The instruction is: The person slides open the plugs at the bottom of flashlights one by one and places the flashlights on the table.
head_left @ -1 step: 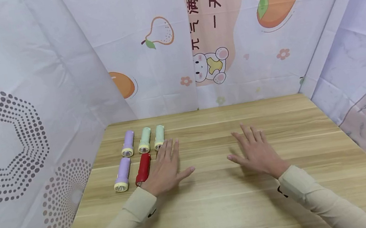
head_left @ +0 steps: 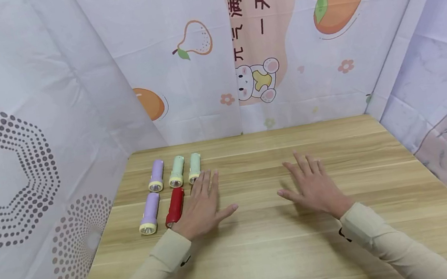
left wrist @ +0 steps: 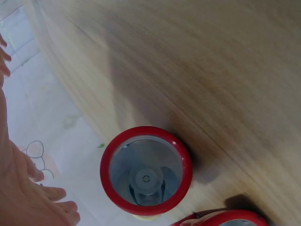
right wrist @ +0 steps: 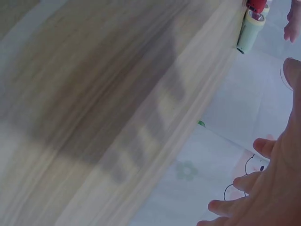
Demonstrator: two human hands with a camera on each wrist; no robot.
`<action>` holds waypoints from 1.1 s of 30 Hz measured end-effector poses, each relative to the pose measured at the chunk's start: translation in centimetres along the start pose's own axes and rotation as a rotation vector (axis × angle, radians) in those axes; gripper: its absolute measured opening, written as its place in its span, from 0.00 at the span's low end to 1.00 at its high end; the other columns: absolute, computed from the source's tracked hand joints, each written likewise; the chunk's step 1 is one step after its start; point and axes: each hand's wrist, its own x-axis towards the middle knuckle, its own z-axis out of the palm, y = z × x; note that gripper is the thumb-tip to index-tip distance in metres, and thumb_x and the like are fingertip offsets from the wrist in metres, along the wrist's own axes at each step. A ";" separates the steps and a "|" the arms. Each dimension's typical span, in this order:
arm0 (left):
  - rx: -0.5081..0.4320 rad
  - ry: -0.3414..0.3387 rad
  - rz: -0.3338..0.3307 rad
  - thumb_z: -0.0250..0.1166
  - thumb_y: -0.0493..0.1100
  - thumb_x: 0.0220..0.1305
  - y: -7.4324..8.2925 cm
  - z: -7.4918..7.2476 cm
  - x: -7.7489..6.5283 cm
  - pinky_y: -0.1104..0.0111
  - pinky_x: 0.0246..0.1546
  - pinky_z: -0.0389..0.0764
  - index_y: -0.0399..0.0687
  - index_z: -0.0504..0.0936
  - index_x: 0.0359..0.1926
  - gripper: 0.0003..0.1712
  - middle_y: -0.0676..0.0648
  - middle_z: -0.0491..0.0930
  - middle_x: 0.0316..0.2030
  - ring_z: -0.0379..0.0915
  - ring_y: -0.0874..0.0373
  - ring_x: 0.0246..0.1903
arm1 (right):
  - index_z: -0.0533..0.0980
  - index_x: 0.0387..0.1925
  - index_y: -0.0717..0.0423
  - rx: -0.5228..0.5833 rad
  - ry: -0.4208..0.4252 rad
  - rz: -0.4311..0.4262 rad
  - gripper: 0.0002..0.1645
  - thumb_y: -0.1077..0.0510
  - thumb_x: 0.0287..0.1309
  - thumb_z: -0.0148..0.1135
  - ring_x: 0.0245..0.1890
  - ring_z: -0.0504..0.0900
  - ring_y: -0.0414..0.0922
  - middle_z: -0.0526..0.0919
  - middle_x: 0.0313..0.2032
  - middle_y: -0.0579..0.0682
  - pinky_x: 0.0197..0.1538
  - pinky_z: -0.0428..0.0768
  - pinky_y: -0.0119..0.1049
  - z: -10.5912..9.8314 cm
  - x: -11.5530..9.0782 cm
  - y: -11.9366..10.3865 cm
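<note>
Flashlights (head_left: 149,213): set in two rows on the left part of the table (head_left: 309,252), lens ends (head_left: 147,228) turned toward the person.
Cloth backdrop (head_left: 199,90): hung behind the table, printed with fruit and lettering.
Table: wood-grained, with both hands spread over it.
Left hand (head_left: 202,210): opened wide, nothing gripped; placed over the right end of the front row. Whether anything beneath is touched cannot be told.
Right hand (head_left: 315,188): also spread wide, nothing gripped, well apart from the rows; by its separate shadow (right wrist: 136,136), it is judged to be raised.
Purple flashlights (head_left: 156,176): one in each row, at the left end.
Green flashlights (head_left: 176,170): two in the back row; the right one is partly covered by left fingertips.
Red flashlights (head_left: 175,206): one seen beside the left hand, another mostly hidden under it in the head view.
Barrels (head_left: 151,203): probably prone to rolling, so fingers should be lowered on both sides together, with close neighbours spared any nudge.
</note>
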 end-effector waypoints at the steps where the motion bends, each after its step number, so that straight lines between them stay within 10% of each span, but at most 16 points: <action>1: 0.000 -0.001 -0.003 0.46 0.81 0.67 0.0 0.0 0.0 0.50 0.77 0.41 0.41 0.39 0.82 0.63 0.34 0.41 0.80 0.34 0.38 0.79 | 0.60 0.76 0.54 0.005 0.000 0.000 0.53 0.23 0.65 0.54 0.73 0.52 0.74 0.50 0.78 0.68 0.70 0.51 0.74 0.1 0.0 0.0; 9: -0.066 0.124 -0.018 0.57 0.67 0.73 -0.7 -0.8 -0.6 0.45 0.73 0.58 0.40 0.52 0.80 0.50 0.31 0.55 0.75 0.49 0.34 0.75 | 0.62 0.76 0.55 0.026 0.017 -0.016 0.50 0.26 0.68 0.53 0.71 0.60 0.72 0.62 0.73 0.66 0.70 0.56 0.71 0.2 0.0 -0.5; 15: -0.084 0.293 -0.072 0.65 0.49 0.71 -2.8 -1.8 -1.5 0.51 0.48 0.78 0.37 0.78 0.60 0.25 0.34 0.75 0.55 0.71 0.41 0.50 | 0.76 0.63 0.60 0.121 -0.005 0.020 0.37 0.34 0.74 0.53 0.55 0.79 0.63 0.84 0.53 0.59 0.58 0.75 0.60 0.6 -0.1 -1.8; 22: -0.262 0.175 -0.257 0.65 0.42 0.71 -5.1 -3.1 -1.9 0.63 0.29 0.78 0.38 0.83 0.50 0.13 0.44 0.81 0.38 0.72 0.55 0.30 | 0.81 0.33 0.51 0.299 -0.059 0.093 0.16 0.46 0.74 0.60 0.22 0.75 0.38 0.78 0.22 0.39 0.30 0.77 0.38 1.5 0.0 -3.9; 33: -0.435 0.098 -0.344 0.64 0.40 0.71 -6.7 -2.5 -1.6 0.67 0.23 0.78 0.37 0.85 0.43 0.09 0.50 0.80 0.23 0.76 0.61 0.19 | 0.80 0.31 0.49 0.514 -0.137 0.151 0.07 0.56 0.67 0.68 0.17 0.74 0.36 0.77 0.19 0.39 0.23 0.72 0.32 3.8 1.3 -8.0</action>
